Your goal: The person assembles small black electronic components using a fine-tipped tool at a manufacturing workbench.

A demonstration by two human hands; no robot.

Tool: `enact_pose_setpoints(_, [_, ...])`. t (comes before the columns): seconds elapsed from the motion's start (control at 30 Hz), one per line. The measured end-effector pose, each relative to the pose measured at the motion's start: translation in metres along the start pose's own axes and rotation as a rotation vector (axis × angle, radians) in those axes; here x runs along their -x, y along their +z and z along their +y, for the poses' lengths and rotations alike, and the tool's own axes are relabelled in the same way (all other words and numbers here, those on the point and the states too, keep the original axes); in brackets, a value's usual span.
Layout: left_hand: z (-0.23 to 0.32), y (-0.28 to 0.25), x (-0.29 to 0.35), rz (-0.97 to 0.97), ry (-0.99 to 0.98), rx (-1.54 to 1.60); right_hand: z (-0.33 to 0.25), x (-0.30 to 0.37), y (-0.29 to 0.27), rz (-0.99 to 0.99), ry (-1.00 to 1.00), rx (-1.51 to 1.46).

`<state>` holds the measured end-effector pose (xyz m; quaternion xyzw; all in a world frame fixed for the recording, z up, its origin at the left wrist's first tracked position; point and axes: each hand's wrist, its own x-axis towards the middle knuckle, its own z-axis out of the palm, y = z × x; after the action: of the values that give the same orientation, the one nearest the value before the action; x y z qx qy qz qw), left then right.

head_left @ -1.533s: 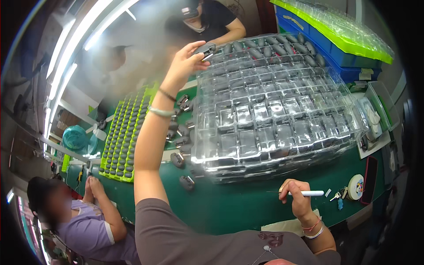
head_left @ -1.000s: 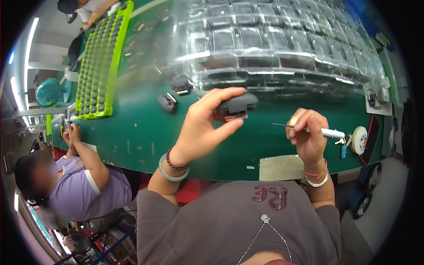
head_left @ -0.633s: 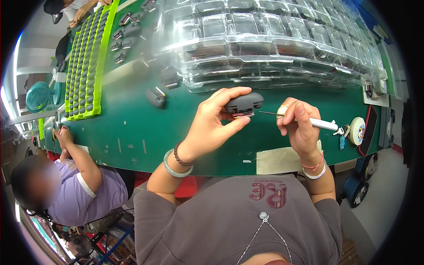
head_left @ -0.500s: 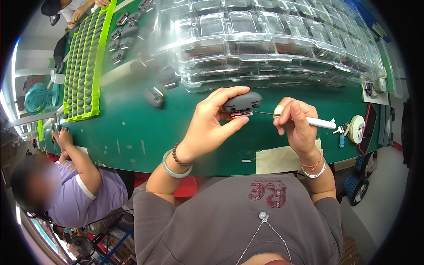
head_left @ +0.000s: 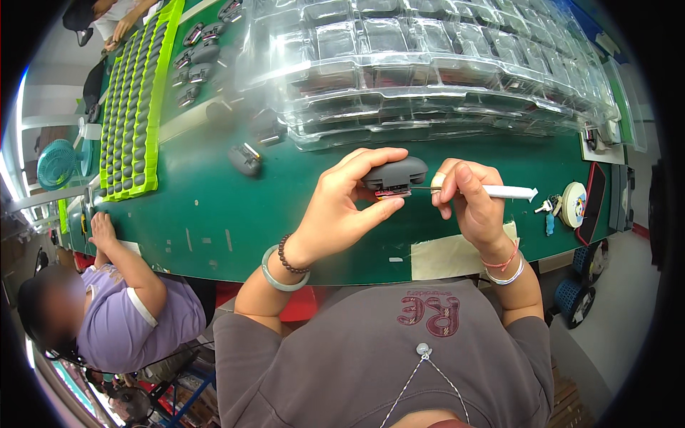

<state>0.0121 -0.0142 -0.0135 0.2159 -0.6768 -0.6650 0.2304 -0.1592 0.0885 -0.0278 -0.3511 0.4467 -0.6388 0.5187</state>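
My left hand [head_left: 334, 203] grips a dark grey, rounded plastic device [head_left: 394, 173] between thumb and fingers. Its open underside faces my right hand and shows a small board with pinkish-red parts [head_left: 391, 193]. In my right hand [head_left: 472, 200] is a slim tool with a white handle [head_left: 511, 192] and a thin metal shaft [head_left: 426, 188]. The shaft lies level, its tip at the device's open side; whether it touches the inside I cannot tell. Another similar grey device [head_left: 245, 160] rests on the green table [head_left: 207, 221], left of my left hand.
Stacked clear plastic trays [head_left: 421, 78] fill the far side. More grey devices [head_left: 199, 71] lie at far left beside a lime-green tray [head_left: 132, 107] of grey pieces. Keys [head_left: 548, 206] and a round tin [head_left: 574, 205] sit at right. A co-worker in a purple shirt [head_left: 146, 310] sits at left.
My right hand has moved slightly left, bringing the tool's tip from just beside the device to its open side. The shaft is now more level. My left hand has barely moved.
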Motion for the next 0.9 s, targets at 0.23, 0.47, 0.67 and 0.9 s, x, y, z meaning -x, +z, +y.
enact_pose_setpoints(0.23, [0.002,0.001,0.002,-0.015,-0.029,0.077,0.002,-0.003,0.001,-0.01,0.103,-0.22])
enact_pose_setpoints(0.47, [0.003,0.0,0.004,-0.031,-0.012,0.141,0.008,-0.006,-0.001,-0.049,0.229,-0.495])
enact_pose_setpoints(0.67, [0.003,-0.001,0.004,-0.009,0.006,0.111,0.006,-0.008,-0.002,-0.047,0.247,-0.486])
enact_pose_setpoints(0.9, [0.003,0.0,0.004,0.066,0.107,-0.159,-0.01,-0.001,-0.006,-0.022,-0.186,-0.02])
